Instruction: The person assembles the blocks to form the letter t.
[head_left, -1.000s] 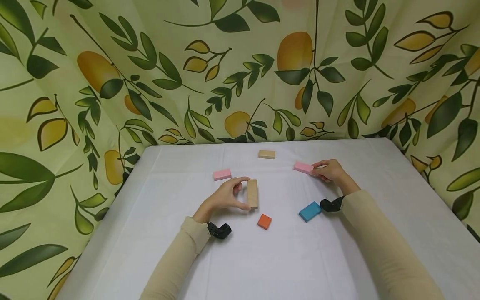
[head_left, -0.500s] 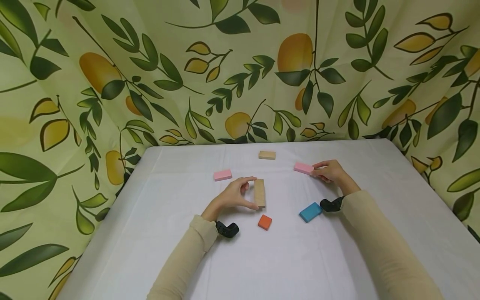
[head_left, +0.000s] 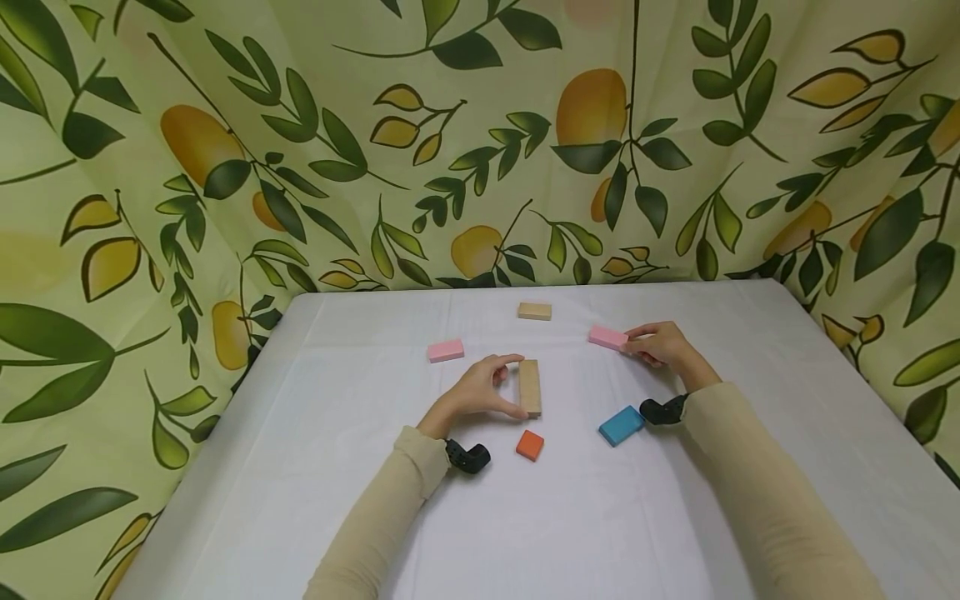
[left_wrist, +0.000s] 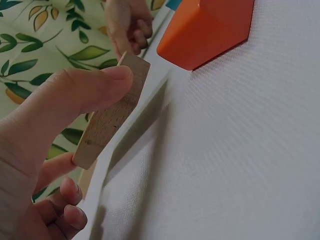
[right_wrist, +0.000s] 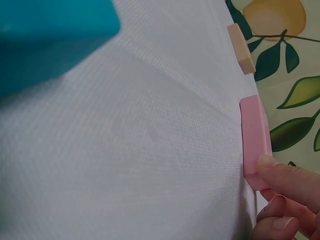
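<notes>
My left hand (head_left: 478,392) pinches a plain wooden block (head_left: 529,388) lengthwise, thumb at the near end and index finger at the far end. In the left wrist view a gap with shadow shows between this wooden block (left_wrist: 114,116) and the white cloth. Farther right, my right hand (head_left: 663,345) pinches the right end of a pink block (head_left: 606,337) between thumb and fingers. The right wrist view shows that pink block (right_wrist: 254,132) with the thumb on its near end. Just in front of the left hand's block lies a small orange block (head_left: 530,445).
A blue block (head_left: 621,426) lies near the right wrist's black camera (head_left: 663,410). Another pink block (head_left: 446,350) rests beyond the left hand, and a second wooden block (head_left: 535,311) lies near the table's back edge. A leaf-patterned curtain (head_left: 480,167) hangs behind the white-covered table (head_left: 570,525).
My left hand has moved to the right across the table, carrying the wooden block with it. The right hand and its pink block have stayed in place.
</notes>
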